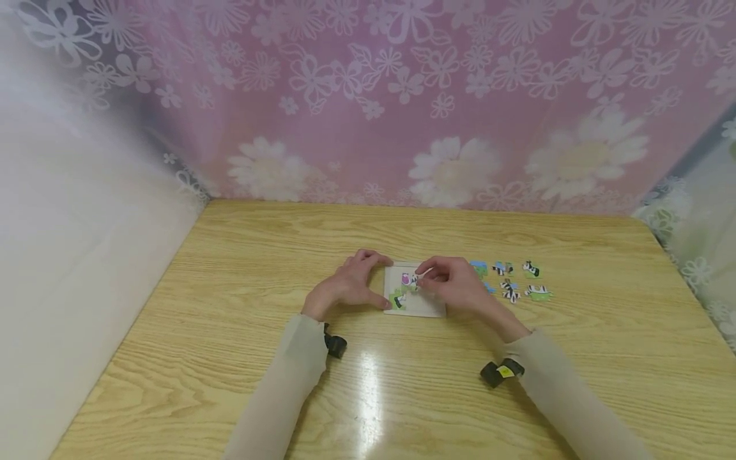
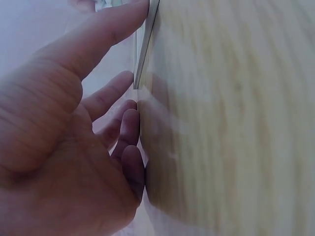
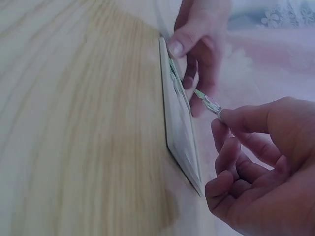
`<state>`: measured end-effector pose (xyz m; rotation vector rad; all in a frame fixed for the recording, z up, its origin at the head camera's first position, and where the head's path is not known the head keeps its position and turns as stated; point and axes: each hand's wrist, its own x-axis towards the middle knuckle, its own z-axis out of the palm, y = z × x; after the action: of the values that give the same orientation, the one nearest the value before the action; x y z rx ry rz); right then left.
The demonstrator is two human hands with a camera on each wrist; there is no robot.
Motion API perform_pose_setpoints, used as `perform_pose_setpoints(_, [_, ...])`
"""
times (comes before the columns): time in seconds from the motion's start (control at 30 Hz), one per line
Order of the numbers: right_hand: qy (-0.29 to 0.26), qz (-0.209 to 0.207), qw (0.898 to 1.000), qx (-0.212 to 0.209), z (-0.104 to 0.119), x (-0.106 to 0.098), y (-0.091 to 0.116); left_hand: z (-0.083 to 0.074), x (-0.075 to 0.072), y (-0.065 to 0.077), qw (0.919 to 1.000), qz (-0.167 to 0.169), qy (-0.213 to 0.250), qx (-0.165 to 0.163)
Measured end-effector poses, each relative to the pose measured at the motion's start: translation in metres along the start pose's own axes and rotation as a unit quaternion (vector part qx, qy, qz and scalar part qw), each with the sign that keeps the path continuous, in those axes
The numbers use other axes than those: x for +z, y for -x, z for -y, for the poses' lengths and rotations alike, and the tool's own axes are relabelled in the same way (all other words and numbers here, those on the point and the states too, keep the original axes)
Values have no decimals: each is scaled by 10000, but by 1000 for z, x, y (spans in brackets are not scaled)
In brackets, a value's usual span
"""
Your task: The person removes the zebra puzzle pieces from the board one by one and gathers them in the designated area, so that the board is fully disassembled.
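A small pale puzzle tray [image 1: 422, 308] lies on the table between the hands. My left hand [image 1: 353, 281] spans the tray's left side, the straight thumb [image 2: 106, 37] touching its near corner and a fingertip its far corner. Over the tray, my right hand [image 1: 457, 284] pinches a jigsaw piece [image 3: 209, 104] between thumb and finger. This piece is tilted and held just above the tray; its printed face shows pink, black-and-white and green in the head view. Another jigsaw piece [image 1: 397, 299], green with black and white, lies in the tray's near left corner.
Right of the tray lie several loose jigsaw pieces with animal prints, among them a zebra-striped piece [image 1: 510, 291] and a black-and-white piece [image 1: 531, 269]. The wooden table [image 1: 230, 306] meets a pink flowered curtain [image 1: 345, 128] at the back.
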<state>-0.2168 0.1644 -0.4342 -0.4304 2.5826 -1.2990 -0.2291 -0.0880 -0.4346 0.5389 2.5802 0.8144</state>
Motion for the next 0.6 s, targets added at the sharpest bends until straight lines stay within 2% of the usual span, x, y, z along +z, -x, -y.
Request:
perform_pose_setpoints(0.37, [122, -12, 9999, 21, -13, -41, 32, 13, 0, -4, 9991, 198, 105, 363])
perform_pose_setpoints(0.6, [151, -102, 9998, 93, -24, -63, 48, 15, -2, -2, 9985, 301, 269, 369])
